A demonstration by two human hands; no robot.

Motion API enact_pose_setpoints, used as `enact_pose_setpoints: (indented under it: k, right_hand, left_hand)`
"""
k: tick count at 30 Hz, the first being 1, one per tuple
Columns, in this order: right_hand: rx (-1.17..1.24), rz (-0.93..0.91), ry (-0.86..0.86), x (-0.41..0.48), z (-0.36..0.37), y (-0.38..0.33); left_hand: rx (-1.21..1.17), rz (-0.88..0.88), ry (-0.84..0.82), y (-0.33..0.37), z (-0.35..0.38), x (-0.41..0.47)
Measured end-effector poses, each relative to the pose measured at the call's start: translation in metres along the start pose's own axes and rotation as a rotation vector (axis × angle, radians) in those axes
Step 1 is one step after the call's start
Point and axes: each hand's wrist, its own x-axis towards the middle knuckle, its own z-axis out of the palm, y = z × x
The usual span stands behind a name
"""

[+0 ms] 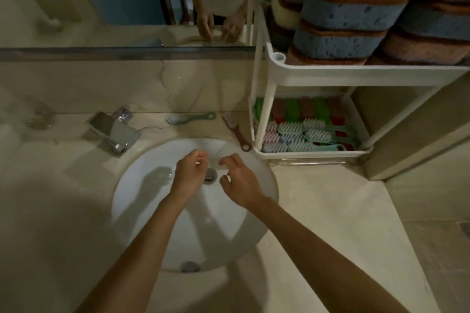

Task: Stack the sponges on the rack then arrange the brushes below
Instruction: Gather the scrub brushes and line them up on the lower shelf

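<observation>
Now left hand (189, 173), right hand (241, 181) loosely curled, empty, above sink (142, 185). Green brush (190, 118), brown brush (236, 132) on table (318, 198): likely light, rigid; grip handles.

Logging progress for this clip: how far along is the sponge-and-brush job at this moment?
Done: sponges are stacked on the top shelf of the rack, and many brushes lie on the shelf below. In hand: nothing; the left hand and right hand hover over the sink, empty. Left: a green brush and a brown brush lie on the counter behind the basin.
</observation>
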Motion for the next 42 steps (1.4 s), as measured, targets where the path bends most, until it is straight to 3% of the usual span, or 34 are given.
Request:
enact_pose_setpoints:
  k: [4,11,18,25,33,42]
  right_hand:
    - [-0.109,0.231,-0.174,0.043,0.004,-0.003]
    - [-0.282,0.43,-0.125,0.11,-0.005,0.01]
    - [-0.377,0.554,0.041,0.146,0.015,0.025]
    - [-0.309,0.617,-0.026,0.162,0.023,0.046]
    - [-0.356,0.661,-0.033,0.162,0.02,0.038]
    - [-0.159,0.526,-0.043,0.131,-0.002,0.0]
  left_hand:
    - [0.15,0.001,-0.073,-0.005,-0.016,0.036]
    - [0.554,0.087,-0.168,0.01,-0.02,0.119]
    - [0.89,0.256,-0.202,0.012,-0.001,0.196]
    - [1.191,0.361,-0.152,-0.006,0.007,0.215]
    - [1.148,0.342,-0.121,0.001,0.009,0.205]
    - [0.65,0.11,-0.047,0.021,-0.017,0.154]
